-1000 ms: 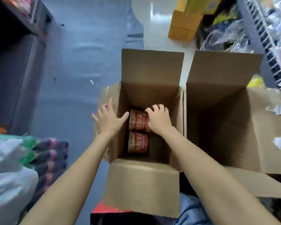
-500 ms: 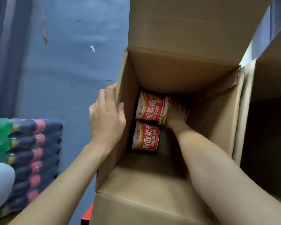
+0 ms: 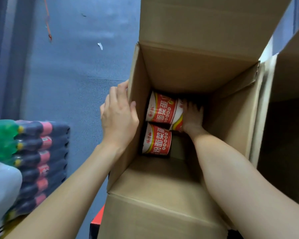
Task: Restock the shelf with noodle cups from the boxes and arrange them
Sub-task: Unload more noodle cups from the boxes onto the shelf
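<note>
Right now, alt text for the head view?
The right hand reaches deep into an open cardboard box and grips a red noodle cup. Two more cups lie against the box's left wall, whose edge the left hand holds.

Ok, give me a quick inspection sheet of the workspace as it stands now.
Surface: grey-blue floor, small white scrap on it.
Job's things: open brown cardboard box; three red-and-white noodle cups visible, upper, lower, a third at the right hand.
Clutter: shrink-wrapped dark bottles at left.
Hands: left hand grips the box's left wall; right hand closed on the third cup.
Cables: nothing seen.
Surroundings: second open cardboard box at right.
</note>
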Tool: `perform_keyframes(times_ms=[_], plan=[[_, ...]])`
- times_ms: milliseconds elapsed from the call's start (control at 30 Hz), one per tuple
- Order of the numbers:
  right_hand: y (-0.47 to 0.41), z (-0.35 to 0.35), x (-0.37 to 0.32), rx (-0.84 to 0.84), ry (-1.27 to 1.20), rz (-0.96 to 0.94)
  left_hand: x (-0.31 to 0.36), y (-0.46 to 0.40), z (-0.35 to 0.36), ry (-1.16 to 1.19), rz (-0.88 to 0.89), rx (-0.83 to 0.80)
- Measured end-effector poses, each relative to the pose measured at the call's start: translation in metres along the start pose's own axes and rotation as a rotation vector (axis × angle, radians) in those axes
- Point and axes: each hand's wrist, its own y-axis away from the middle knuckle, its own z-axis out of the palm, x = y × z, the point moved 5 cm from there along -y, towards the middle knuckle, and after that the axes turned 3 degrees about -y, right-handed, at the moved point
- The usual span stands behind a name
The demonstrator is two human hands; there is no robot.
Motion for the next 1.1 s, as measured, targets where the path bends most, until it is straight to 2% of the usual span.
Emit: perform_keyframes(times_ms=[233, 367, 500, 667, 767, 867, 967, 1033, 1100], plan=[[0.021, -0.008, -0.004, 0.018, 0.062, -0.026, 0.001, -0.001, 0.000, -0.047, 0.009, -0.001], [0.032, -0.018, -0.003, -0.006, 0.003, -0.042, 0.003, -0.001, -0.001, -0.057, 0.004, -0.002], [0.062, -0.048, -0.014, 0.096, 0.033, -0.053, 0.003, -0.001, -0.002, -0.077, 0.001, -0.003], [0.140, -0.109, -0.027, 0.268, -0.085, -0.123, 0.003, -0.001, -0.004, -0.096, -0.019, -0.037], [0.199, -0.143, -0.021, 0.421, -0.309, -0.166, 0.006, -0.001, -0.009, -0.066, -0.072, -0.103], [0.254, -0.171, 0.002, 0.510, -0.657, -0.134, 0.016, 0.010, -0.028, -0.007, -0.129, -0.117], [0.306, -0.194, 0.041, 0.550, -1.066, -0.056, 0.052, 0.022, -0.067, 0.182, -0.065, -0.117], [0.339, -0.205, 0.071, 0.630, -1.305, -0.025, 0.095, 0.034, -0.088, 0.525, -0.028, -0.331], [0.374, -0.216, 0.101, 0.748, -1.425, 0.010, 0.152, 0.055, -0.113, 0.804, -0.018, -0.596]])
